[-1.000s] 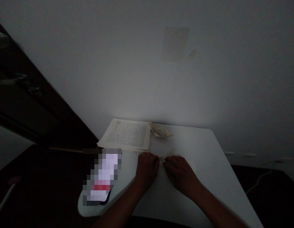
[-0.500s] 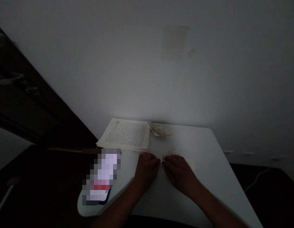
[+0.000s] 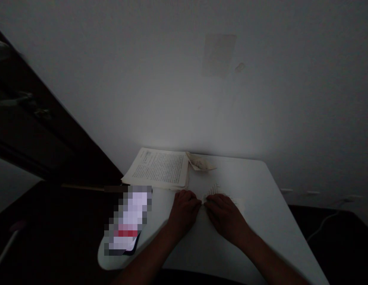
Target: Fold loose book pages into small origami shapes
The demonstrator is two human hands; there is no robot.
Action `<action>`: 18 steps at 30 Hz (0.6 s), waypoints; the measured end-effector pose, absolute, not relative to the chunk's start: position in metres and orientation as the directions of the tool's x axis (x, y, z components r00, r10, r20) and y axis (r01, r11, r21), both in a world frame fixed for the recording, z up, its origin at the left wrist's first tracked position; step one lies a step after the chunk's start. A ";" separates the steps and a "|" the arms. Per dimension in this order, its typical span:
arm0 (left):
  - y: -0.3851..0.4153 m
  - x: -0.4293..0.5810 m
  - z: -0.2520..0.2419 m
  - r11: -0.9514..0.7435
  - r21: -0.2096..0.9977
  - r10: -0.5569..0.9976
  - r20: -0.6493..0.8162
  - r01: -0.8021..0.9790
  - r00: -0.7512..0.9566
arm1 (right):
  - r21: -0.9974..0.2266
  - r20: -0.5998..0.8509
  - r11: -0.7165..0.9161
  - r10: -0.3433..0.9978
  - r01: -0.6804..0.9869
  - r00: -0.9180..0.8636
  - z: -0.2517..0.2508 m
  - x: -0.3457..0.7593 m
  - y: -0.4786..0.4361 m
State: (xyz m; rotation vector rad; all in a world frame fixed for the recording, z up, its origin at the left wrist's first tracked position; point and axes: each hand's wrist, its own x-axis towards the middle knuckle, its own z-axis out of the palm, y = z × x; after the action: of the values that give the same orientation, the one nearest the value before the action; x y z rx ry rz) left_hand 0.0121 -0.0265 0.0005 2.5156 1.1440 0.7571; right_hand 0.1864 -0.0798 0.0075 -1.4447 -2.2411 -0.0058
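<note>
A small folded piece of printed paper [image 3: 211,190] lies on the white table, mostly covered by my fingers. My left hand [image 3: 185,208] is closed, its thumb and forefinger pinching the paper's near left corner. My right hand [image 3: 224,211] is closed over the paper's near side, fingertips pressed close beside the left ones. A pale flap of the paper [image 3: 239,204] shows to the right of my right hand. The dim light hides the finer folds.
An open book [image 3: 160,168] with printed pages lies at the table's back left. Beside it sits a folded paper shape [image 3: 201,163]. A phone with a blurred screen [image 3: 132,217] rests at the left edge of the white table [image 3: 261,178], which meets the wall [image 3: 160,87].
Both hands keep their hold on the paper with hardly any movement. The view has shifted very slightly.
</note>
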 end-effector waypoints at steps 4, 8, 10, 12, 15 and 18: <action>-0.028 0.012 0.003 -0.646 0.450 0.762 0.330 0.617 0.558 | -0.249 0.384 0.444 0.861 0.861 -0.333 0.005 0.186 -0.079; -0.030 0.012 0.005 -0.642 0.448 0.764 0.315 0.622 0.563 | -0.251 0.405 0.450 0.853 0.857 -0.329 0.005 0.186 -0.078; -0.031 0.011 0.007 -0.640 0.447 0.766 0.308 0.625 0.564 | -0.244 0.404 0.452 0.852 0.858 -0.334 0.005 0.187 -0.079; -0.031 0.010 0.009 -0.639 0.447 0.767 0.305 0.626 0.565 | -0.233 0.395 0.451 0.854 0.862 -0.340 0.004 0.188 -0.079; -0.031 0.010 0.009 -0.635 0.451 0.770 0.303 0.627 0.562 | -0.232 0.386 0.449 0.857 0.863 -0.342 0.002 0.189 -0.080; -0.030 0.009 0.009 -0.627 0.467 0.776 0.307 0.623 0.551 | -0.237 0.391 0.452 0.855 0.860 -0.341 0.003 0.189 -0.080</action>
State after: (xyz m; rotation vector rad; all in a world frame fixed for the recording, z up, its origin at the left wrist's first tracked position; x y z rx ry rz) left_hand 0.0095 -0.0301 0.0086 2.4865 1.1568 0.7120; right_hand 0.1891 -0.0800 0.0026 -1.4360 -2.2468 -0.0157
